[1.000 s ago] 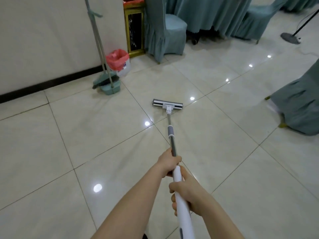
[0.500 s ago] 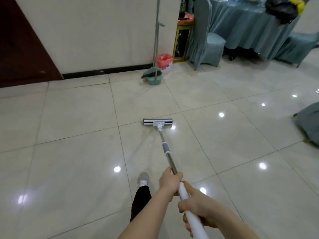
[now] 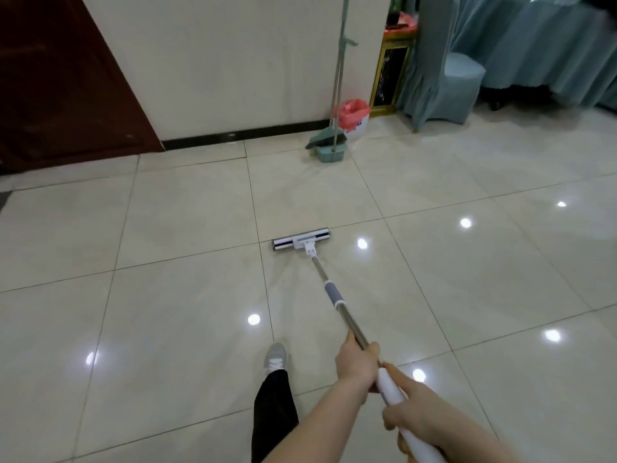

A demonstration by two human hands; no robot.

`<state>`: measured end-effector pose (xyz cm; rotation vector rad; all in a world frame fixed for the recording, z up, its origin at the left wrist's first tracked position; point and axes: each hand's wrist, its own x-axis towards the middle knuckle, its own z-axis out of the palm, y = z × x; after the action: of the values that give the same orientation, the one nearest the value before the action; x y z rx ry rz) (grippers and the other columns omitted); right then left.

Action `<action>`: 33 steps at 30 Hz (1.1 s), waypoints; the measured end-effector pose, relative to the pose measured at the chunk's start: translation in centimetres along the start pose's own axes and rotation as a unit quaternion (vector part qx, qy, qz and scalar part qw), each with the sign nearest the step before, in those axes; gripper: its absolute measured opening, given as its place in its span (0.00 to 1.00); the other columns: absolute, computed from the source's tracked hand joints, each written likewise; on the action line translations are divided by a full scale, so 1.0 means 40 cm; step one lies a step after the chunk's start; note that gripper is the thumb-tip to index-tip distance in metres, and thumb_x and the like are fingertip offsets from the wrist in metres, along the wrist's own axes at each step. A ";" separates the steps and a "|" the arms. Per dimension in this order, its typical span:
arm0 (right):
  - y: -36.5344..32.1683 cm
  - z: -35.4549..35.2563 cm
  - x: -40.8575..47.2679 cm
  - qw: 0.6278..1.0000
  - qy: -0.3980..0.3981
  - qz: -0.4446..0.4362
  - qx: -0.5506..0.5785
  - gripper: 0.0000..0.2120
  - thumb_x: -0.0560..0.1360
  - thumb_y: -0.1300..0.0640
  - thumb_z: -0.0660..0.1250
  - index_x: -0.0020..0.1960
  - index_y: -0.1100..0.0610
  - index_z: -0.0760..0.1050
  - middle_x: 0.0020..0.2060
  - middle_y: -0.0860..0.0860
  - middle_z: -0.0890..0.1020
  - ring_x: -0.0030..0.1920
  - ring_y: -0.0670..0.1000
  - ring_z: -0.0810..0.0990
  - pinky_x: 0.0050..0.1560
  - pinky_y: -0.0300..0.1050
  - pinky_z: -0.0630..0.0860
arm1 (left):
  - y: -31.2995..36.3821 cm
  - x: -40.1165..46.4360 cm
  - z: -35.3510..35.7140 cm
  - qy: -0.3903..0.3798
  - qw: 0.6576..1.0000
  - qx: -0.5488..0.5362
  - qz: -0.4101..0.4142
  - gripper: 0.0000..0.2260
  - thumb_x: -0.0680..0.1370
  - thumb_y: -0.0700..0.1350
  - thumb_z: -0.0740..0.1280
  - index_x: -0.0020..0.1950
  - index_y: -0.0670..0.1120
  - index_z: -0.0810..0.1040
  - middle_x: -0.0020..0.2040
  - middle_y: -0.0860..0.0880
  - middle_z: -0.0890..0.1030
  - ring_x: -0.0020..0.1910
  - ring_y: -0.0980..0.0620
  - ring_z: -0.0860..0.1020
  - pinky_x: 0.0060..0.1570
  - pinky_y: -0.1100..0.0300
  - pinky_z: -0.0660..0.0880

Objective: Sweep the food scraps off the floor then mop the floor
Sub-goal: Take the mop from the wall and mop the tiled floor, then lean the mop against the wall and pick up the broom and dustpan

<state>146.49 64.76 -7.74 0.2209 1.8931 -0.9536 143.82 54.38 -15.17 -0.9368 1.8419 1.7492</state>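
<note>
Flat mop with a white-and-grey rectangular head and a metal pole lying head-down on the glossy beige tiled floor, head resting just beside a tile seam, pole slanting back toward the camera. Left hand wrapped round the pole where bare metal meets the white grip, fingers curled about it. Right hand gripping the white handle just behind the left, forefinger stretched along the top of the handle, remaining fingers curled beneath.

Beyond the mop head, against the cream wall: teal long-handled broom clipped upright in its teal dustpan, and touching that set on its right a small white bin lined with a pink bag. Further right of the mop head, at the back, a chair in a blue-grey fabric cover. Left of the mop pole, near the hands, a grey sneaker below a black trouser leg, planted on the tiles. Far left of the mop head, a dark red-brown wooden door.
</note>
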 end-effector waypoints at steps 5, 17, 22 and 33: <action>-0.166 -0.100 0.181 0.999 0.002 -0.013 0.036 0.39 0.68 0.69 0.61 0.74 0.41 0.62 0.43 0.53 0.84 0.24 0.52 0.75 0.26 0.40 0.74 | 0.153 0.228 -0.053 -0.012 1.000 -0.010 0.005 0.15 0.74 0.45 0.63 0.59 0.54 0.76 0.49 0.49 0.83 0.47 0.48 0.81 0.52 0.49 0.80; -0.848 -0.426 0.651 0.997 -0.014 0.018 0.071 0.41 0.69 0.68 0.63 0.76 0.40 0.58 0.44 0.59 0.84 0.26 0.54 0.76 0.28 0.42 0.75 | 0.753 0.826 -0.289 -0.012 0.998 -0.056 0.006 0.09 0.74 0.45 0.65 0.52 0.56 0.75 0.46 0.48 0.82 0.45 0.47 0.82 0.48 0.47 0.81; -1.112 -0.511 0.796 0.993 -0.035 0.025 0.108 0.25 0.72 0.70 0.60 0.62 0.47 0.73 0.33 0.56 0.76 0.24 0.54 0.72 0.26 0.43 0.74 | 0.969 1.007 -0.399 0.002 0.997 -0.077 -0.007 0.08 0.73 0.45 0.65 0.46 0.59 0.74 0.47 0.47 0.82 0.46 0.45 0.82 0.46 0.48 0.82; -1.551 -0.723 0.984 0.990 -0.054 -0.012 0.129 0.16 0.75 0.63 0.67 0.62 0.55 0.72 0.51 0.59 0.80 0.28 0.53 0.76 0.26 0.42 0.76 | 1.384 1.266 -0.562 -0.024 0.994 -0.094 0.045 0.06 0.74 0.42 0.68 0.47 0.53 0.77 0.47 0.45 0.80 0.40 0.49 0.79 0.36 0.59 0.77</action>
<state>74.25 33.52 -1.33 0.2945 1.6755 -1.2040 72.70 21.92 -10.41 -0.8838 1.7370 2.0106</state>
